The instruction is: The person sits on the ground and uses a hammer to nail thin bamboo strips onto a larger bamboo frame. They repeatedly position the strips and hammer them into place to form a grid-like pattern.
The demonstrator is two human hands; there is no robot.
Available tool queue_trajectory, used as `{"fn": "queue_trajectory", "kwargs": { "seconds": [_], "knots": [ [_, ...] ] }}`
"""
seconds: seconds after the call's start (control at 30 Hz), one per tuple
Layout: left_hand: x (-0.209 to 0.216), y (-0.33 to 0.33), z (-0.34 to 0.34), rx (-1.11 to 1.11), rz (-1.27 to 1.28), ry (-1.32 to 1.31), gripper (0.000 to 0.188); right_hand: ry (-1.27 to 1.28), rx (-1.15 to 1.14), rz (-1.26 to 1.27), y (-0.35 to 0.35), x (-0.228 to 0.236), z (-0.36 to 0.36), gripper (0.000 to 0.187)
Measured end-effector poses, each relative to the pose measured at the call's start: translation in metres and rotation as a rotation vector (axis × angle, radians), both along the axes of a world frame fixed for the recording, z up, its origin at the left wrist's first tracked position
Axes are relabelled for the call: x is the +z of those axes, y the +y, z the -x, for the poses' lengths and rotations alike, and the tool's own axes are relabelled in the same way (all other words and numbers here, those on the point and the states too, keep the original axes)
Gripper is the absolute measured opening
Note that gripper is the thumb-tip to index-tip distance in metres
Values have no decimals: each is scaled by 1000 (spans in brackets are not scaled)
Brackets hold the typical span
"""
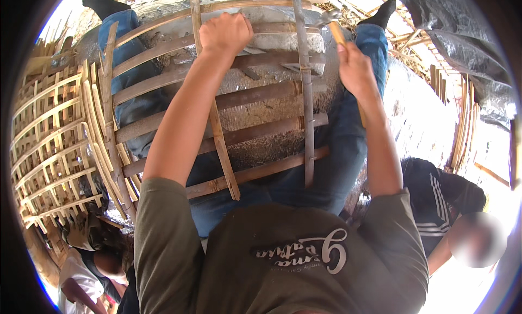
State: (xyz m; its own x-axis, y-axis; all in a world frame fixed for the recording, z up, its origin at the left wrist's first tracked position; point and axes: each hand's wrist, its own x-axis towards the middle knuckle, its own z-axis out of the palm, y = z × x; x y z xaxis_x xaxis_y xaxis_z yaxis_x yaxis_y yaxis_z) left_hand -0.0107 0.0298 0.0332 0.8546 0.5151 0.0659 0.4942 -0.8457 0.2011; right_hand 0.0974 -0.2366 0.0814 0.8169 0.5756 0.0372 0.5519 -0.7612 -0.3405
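A lattice of brown bamboo slats [255,96] lies across my outstretched legs, with several crosswise slats joined by long strips. My left hand [227,34] is closed at the far part of the lattice, against the long strip in the middle. What its fingers hold is hidden. Past the right side of the lattice, my right hand [356,69] grips a hammer [337,33] by its yellowish wooden handle. The metal head points up and left, near the far end of the right long strip [303,80]. Beneath the far slats sits a pale grey block [314,53].
Stacked bamboo lattice panels [51,145] stand at the left. Dark plastic sheeting [462,47] hangs at the far right. One person [435,200] is at the lower right, another [89,278] at the lower left. Bamboo strips [463,123] stand on the right.
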Motion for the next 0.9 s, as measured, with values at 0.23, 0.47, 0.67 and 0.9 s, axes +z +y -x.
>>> {"fn": "queue_trajectory", "kwargs": {
  "seconds": [0.23, 0.47, 0.67, 0.9],
  "knots": [
    [-2, 2, 2, 41, 11, 0, 51, 126, 0, 39, 10, -1, 1, 29],
    [1, 1, 2, 21, 11, 28, 50, 162, -27, -46, 9, 2, 6, 31],
    [0, 1, 3, 3, -10, -2, 51, 146, -138, -54, 19, 8, 19, 37],
    [-5, 6, 3, 26, -77, 0, 51, 711, -299, -542, -9, -13, -4, 36]
  ]
}}
